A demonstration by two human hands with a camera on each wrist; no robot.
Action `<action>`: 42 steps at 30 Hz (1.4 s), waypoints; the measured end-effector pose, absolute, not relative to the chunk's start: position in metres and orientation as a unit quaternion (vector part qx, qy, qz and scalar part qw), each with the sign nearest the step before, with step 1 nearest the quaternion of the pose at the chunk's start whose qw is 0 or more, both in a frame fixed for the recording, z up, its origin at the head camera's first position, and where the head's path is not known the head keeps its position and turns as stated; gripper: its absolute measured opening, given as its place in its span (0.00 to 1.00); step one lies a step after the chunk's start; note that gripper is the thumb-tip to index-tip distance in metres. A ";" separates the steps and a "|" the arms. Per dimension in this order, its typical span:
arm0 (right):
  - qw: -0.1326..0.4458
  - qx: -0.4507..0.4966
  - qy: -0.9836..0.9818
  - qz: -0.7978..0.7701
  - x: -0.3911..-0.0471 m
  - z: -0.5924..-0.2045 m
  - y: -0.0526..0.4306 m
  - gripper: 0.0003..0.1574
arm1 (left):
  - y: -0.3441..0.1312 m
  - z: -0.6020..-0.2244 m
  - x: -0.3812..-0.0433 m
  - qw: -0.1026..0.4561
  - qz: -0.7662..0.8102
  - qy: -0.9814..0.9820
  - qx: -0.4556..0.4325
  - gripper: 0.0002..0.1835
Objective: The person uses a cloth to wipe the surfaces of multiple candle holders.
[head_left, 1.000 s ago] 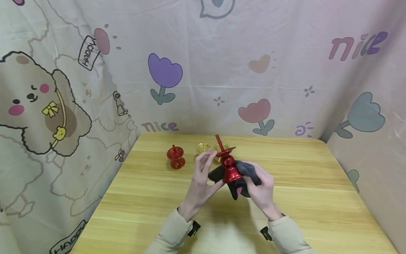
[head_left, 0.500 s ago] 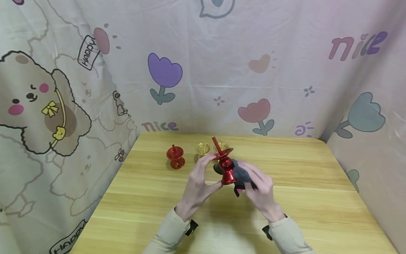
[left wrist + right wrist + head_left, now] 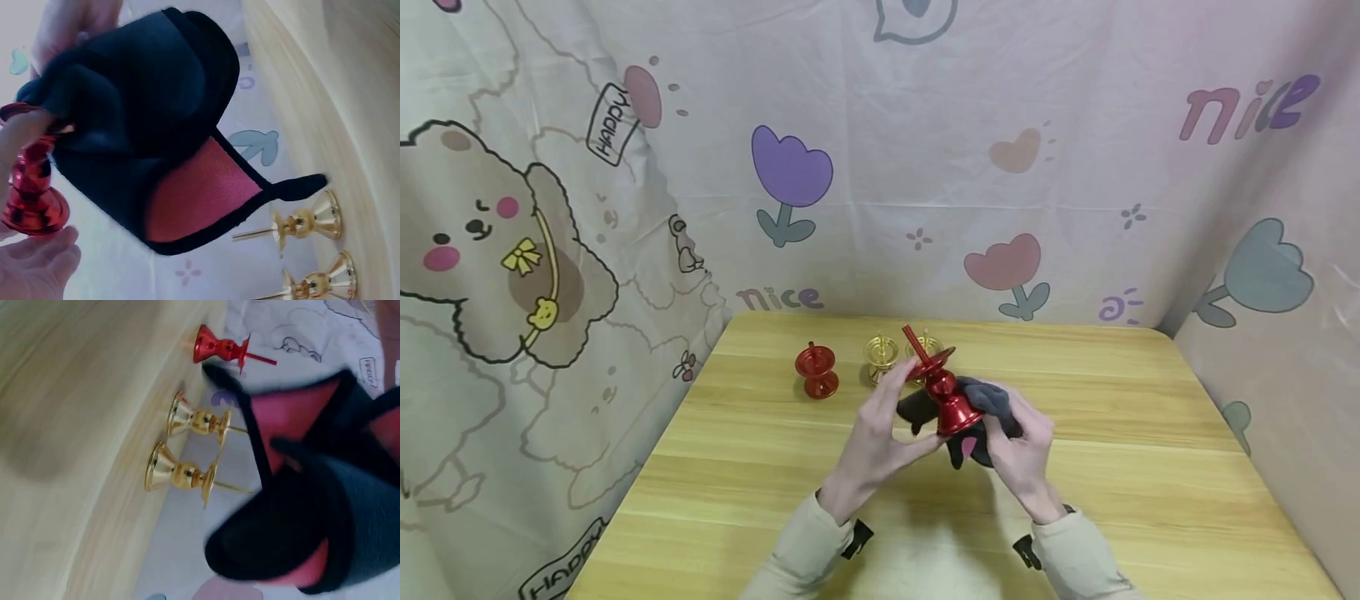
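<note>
My left hand (image 3: 872, 442) grips a shiny red candle holder (image 3: 953, 408) in the air, fingers at its dish and thumb at its base. The holder tilts, its thin red spike pointing up and to the left. My right hand (image 3: 1022, 442) pinches a dark grey cloth (image 3: 137, 81) with black edging, a pink underside and a hanging loop. The cloth presses against the right side of the holder's body and hangs below it. In the right wrist view, the bunched cloth (image 3: 312, 506) hides the held candle holder.
A second red candle holder (image 3: 817, 371) stands upright at the back left of the wooden table (image 3: 730, 483). Two gold candle holders, a left one (image 3: 881, 354) and a right one (image 3: 181, 474), stand side by side behind my hands. A printed curtain (image 3: 865, 167) hangs behind.
The held candle holder shifted slightly left and down, then back right, tilting a little more. The cloth and right hand moved with it. The standing candle holders stayed put.
</note>
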State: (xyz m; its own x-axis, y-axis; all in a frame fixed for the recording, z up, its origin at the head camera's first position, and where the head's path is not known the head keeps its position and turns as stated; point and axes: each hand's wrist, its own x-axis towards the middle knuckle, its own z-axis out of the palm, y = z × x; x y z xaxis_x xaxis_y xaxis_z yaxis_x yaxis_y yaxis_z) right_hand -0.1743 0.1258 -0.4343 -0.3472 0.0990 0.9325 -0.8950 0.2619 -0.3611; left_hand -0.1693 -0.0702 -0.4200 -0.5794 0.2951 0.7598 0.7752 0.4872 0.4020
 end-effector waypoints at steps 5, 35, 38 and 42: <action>0.568 0.360 -0.633 0.384 -0.176 -0.427 0.123 0.11 | -0.068 -0.415 -0.161 0.347 -0.352 -0.817 -0.299 0.59; 0.512 0.320 -0.627 0.492 -0.177 -0.444 0.126 0.15 | -0.065 -0.409 -0.165 0.022 -0.690 -0.679 -0.247 0.45; 0.520 0.330 -0.635 0.466 -0.178 -0.447 0.126 0.11 | -0.064 -0.402 -0.165 -0.008 -0.724 -0.664 -0.187 0.40; 0.515 0.352 -0.631 0.461 -0.179 -0.450 0.127 0.10 | -0.064 -0.398 -0.166 -0.031 -0.752 -0.644 -0.140 0.34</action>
